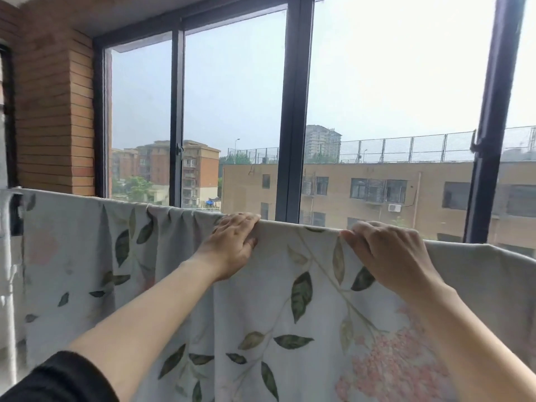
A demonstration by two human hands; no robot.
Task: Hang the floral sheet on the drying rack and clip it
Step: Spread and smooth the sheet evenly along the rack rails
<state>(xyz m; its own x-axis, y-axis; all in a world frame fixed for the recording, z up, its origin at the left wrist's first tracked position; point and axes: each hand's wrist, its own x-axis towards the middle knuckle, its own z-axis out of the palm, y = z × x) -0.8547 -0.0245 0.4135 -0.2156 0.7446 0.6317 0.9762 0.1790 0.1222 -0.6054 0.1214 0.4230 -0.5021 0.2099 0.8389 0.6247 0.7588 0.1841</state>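
The floral sheet (275, 309), pale grey with green leaves and pink blossoms, hangs draped over a horizontal bar that runs from the left edge to the right. The bar itself is hidden under the cloth. My left hand (232, 242) lies over the top fold near the middle, fingers curled over the covered bar. About an arm's width to the right, my right hand (388, 253) grips the top fold the same way. Left of my left hand the cloth is bunched in small pleats. No clip shows.
A white rack upright (8, 285) stands at the far left edge. Right behind the sheet is a dark-framed window (293, 111) with buildings outside. A brick wall (52, 111) fills the upper left.
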